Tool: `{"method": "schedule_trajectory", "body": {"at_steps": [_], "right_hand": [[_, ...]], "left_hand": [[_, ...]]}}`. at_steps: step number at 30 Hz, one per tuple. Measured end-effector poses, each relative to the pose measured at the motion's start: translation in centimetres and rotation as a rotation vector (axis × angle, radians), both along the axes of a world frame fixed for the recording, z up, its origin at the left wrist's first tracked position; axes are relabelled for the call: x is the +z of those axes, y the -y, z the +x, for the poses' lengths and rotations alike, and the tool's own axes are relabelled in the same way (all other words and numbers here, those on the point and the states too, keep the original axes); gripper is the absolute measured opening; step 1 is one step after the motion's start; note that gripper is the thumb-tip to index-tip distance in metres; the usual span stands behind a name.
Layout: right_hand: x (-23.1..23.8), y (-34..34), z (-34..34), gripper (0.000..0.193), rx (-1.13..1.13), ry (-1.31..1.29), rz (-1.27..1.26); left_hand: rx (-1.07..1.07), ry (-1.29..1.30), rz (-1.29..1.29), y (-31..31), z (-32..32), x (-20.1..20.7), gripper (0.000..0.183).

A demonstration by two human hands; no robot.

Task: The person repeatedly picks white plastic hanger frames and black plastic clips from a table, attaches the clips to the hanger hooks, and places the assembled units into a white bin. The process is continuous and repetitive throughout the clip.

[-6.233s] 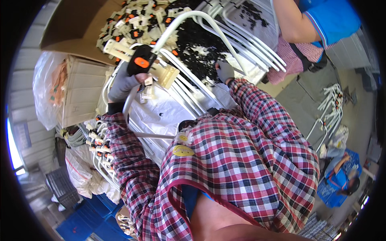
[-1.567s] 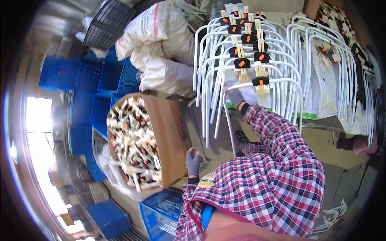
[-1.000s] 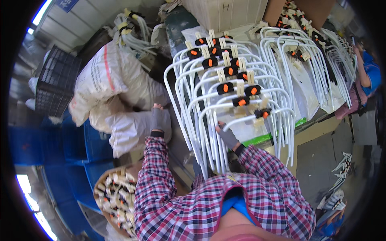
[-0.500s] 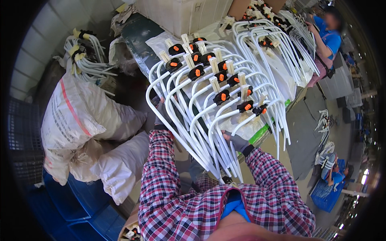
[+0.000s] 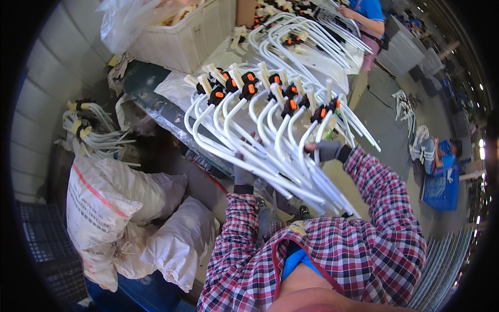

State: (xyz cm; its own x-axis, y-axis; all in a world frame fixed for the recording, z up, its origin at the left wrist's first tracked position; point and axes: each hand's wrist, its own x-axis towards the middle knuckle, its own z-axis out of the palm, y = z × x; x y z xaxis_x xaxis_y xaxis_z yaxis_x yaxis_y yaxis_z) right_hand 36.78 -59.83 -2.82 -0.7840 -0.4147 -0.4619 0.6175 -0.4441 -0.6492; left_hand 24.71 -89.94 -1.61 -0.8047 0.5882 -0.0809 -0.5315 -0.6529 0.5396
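A large bundle of white bent tubes (image 5: 267,174) is between my hands, its straight ends pointing down toward my body. Black clamps (image 5: 248,92) with orange buttons and cream-coloured tabs sit at the curved upper ends. My left hand (image 5: 243,170), in a dark grey glove, grips the left side from beneath, its fingers partly hidden by the tubes. On the right side my right hand (image 5: 327,151), gloved with bare fingertips, closes round the outer tubes. The upper part of the bundle overlaps the table edge in view; whether it rests there I cannot tell.
A white crate (image 5: 192,41) stands on the dark green table (image 5: 143,78), with more white tubes (image 5: 296,39) farther along. Full white sacks (image 5: 99,208) and another tube bundle (image 5: 96,138) are at left. A co-worker (image 5: 369,21) stands far right; a blue crate (image 5: 439,192) is by another person.
The bundle has tilted, and its clamped ends now form a flatter, tighter row. Both hands have moved with it, still gripping. The view has shifted, showing more of the white crate.
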Motion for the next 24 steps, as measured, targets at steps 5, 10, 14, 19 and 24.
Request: {"method": "schedule_trajectory", "body": {"at_steps": [5,10,14,19,24], "right_hand": [[5.9,-5.2,2.9,0.049,-0.042,0.005,-0.021],[9.1,-2.5,8.5,0.056,-0.025,-0.208,0.336],[10.0,0.7,9.9,0.071,-0.036,-0.194,-0.045],[12.9,2.0,11.2,0.069,0.081,-0.350,0.323],[15.3,-0.1,16.8,0.070,0.281,-0.495,0.488]], "left_hand": [[-0.083,0.013,0.051,-6.5,3.5,4.4,0.056],[0.094,-0.218,-0.589,-6.7,8.9,7.2,0.030],[0.106,0.192,-0.352,-4.3,12.8,7.3,0.034],[0.262,0.120,-0.439,-3.3,15.7,8.1,0.047],[0.171,-0.152,-0.460,-6.6,22.8,15.1,0.059]]}}
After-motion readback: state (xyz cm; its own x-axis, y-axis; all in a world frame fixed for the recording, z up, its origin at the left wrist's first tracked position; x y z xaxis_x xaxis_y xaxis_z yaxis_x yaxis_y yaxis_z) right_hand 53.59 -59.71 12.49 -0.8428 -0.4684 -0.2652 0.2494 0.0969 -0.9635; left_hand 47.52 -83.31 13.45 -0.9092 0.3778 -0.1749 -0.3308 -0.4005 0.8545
